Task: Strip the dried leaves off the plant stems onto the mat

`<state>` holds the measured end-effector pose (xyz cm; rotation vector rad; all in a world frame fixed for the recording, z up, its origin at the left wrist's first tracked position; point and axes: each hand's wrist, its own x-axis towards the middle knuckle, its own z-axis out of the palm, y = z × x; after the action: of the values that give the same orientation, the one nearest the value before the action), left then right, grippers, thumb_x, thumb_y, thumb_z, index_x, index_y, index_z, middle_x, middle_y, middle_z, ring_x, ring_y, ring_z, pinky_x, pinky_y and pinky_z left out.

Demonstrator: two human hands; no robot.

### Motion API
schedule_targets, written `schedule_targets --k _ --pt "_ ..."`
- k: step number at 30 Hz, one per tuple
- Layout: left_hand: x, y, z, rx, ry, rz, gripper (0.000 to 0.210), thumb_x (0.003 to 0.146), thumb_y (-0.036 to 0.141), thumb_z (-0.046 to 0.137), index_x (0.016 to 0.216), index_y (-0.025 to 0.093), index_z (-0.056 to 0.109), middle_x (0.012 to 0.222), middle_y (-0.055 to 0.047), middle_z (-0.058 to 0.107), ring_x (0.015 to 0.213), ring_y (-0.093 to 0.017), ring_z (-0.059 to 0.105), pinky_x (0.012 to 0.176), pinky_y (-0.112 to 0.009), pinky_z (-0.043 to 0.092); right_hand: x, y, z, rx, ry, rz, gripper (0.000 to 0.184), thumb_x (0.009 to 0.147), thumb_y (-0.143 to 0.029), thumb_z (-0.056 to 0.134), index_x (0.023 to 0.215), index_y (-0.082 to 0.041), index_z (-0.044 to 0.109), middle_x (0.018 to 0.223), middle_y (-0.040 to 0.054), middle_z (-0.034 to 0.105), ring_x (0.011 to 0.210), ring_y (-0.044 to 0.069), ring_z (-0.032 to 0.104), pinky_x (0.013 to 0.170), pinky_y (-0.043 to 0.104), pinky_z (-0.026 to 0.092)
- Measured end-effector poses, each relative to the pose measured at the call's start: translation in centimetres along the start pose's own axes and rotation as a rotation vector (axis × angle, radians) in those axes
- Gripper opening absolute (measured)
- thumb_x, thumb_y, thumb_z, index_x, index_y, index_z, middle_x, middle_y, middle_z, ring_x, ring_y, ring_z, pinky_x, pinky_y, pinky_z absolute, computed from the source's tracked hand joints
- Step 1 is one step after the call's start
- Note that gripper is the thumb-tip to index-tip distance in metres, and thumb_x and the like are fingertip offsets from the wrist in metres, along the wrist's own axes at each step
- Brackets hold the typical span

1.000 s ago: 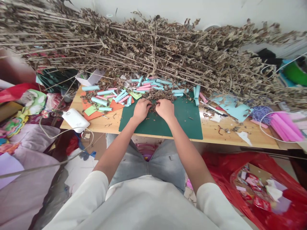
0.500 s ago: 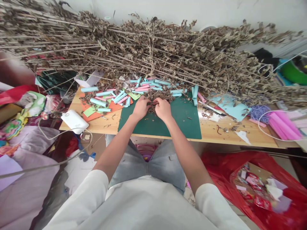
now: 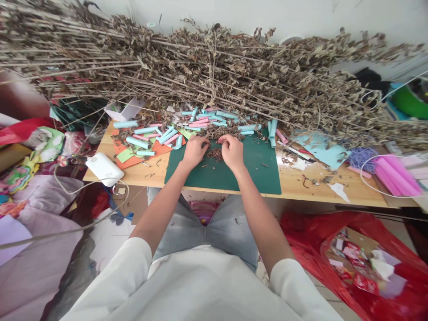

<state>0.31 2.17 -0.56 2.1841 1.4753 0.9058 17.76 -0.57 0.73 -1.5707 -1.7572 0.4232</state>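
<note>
My left hand (image 3: 196,150) is curled at the left of a small heap of crumbled dried leaves (image 3: 216,154) on a dark green cutting mat (image 3: 257,167). Across from it, my right hand (image 3: 232,151) bends its fingers inward over the heap's right side. Each hand has its fingertips drawn together; anything between them is too small to make out. A narrow gap separates the two hands. Just behind them lies a larger pile of dried leaves (image 3: 219,132). Rolled blue paper tubes (image 3: 167,135) and pink paper tubes (image 3: 198,125) lie around that pile.
A long bundle of dried leafy stalks (image 3: 207,67) spans the back of the wooden table (image 3: 150,171). Left are orange paper (image 3: 162,150) and a white power bank (image 3: 104,169) with a cable. At right lie blue paper (image 3: 323,149) and pink paper (image 3: 396,174). A red bag (image 3: 307,227) stands below.
My hands have drawn apart from each other, left hand slightly leftward and right hand slightly rightward. The small heap of crumbled leaves between them now shows more fully.
</note>
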Motion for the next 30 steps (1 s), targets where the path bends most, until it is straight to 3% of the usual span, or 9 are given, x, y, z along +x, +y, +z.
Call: schedule_targets --k 3,8,10,15,20,27,30 --pt "-0.8 0.9 -1.3 -0.116 0.115 -0.092 0.012 0.081 0.017 0.064 0.088 0.019 0.074 0.09 -0.007 0.074 0.09 -0.024 0.063 0.086 -0.037 0.05 -1.0 -0.3 -1.5 0.03 0.108 -0.033 0.031 0.086 -0.014 0.039 0.105 -0.018 0.063 0.099 0.0083 0.072 0.096 0.019 0.065 0.093 0.033 0.05" --pt "-2.2 2.7 -1.3 -0.53 0.082 -0.208 0.014 0.079 0.026 0.067 0.087 0.016 0.071 0.085 -0.005 0.074 0.078 -0.019 0.068 0.075 -0.031 0.055 -2.8 -1.4 -2.2 0.19 -0.015 -0.083 0.035 0.088 -0.028 0.053 0.122 -0.022 0.061 0.112 0.0076 0.071 0.09 0.018 0.067 0.088 0.034 0.055" --pt "-2.5 3.2 -0.5 -0.682 0.048 -0.254 0.016 0.076 0.027 0.07 0.086 0.015 0.071 0.082 -0.005 0.073 0.077 -0.019 0.069 0.074 -0.031 0.056 -3.2 -1.5 -1.7 0.274 -0.032 -0.073 0.033 0.089 -0.033 0.055 0.12 -0.023 0.064 0.111 0.0065 0.071 0.088 0.017 0.068 0.085 0.033 0.057" --pt "-3.2 3.9 0.9 -0.964 0.033 -0.367 0.031 0.072 0.031 0.076 0.099 0.015 0.072 0.084 -0.005 0.074 0.078 -0.018 0.071 0.078 -0.034 0.06 -3.7 -1.1 -0.2 0.305 0.087 -0.003 0.023 0.09 -0.034 0.054 0.096 -0.022 0.073 0.099 0.0057 0.075 0.087 0.018 0.07 0.083 0.034 0.057" --pt "-3.7 3.8 1.0 -1.039 0.019 -0.423 0.035 0.067 0.036 0.082 0.095 0.014 0.077 0.087 -0.007 0.076 0.077 -0.019 0.072 0.081 -0.037 0.061 -4.1 -0.5 0.3 0.314 0.124 0.058 0.02 0.088 -0.035 0.058 0.092 -0.021 0.073 0.089 0.0049 0.075 0.078 0.018 0.07 0.078 0.032 0.058" --pt "-4.0 2.9 1.4 -1.022 0.042 -0.398 0.032 0.067 0.037 0.084 0.089 0.015 0.079 0.082 -0.006 0.076 0.067 -0.015 0.067 0.071 -0.031 0.059 -4.6 -0.6 0.2 0.288 0.122 -0.13 0.023 0.093 -0.032 0.053 0.091 -0.023 0.074 0.096 0.0054 0.075 0.089 0.017 0.069 0.086 0.032 0.056" --pt "-4.1 2.8 1.8 -0.972 0.063 -0.369 0.03 0.069 0.037 0.082 0.088 0.014 0.077 0.081 -0.006 0.076 0.068 -0.015 0.067 0.069 -0.03 0.057 -4.9 -0.6 0.5 0.294 0.155 -0.128 0.025 0.095 -0.031 0.05 0.091 -0.022 0.073 0.095 0.0058 0.074 0.087 0.016 0.069 0.084 0.031 0.056"
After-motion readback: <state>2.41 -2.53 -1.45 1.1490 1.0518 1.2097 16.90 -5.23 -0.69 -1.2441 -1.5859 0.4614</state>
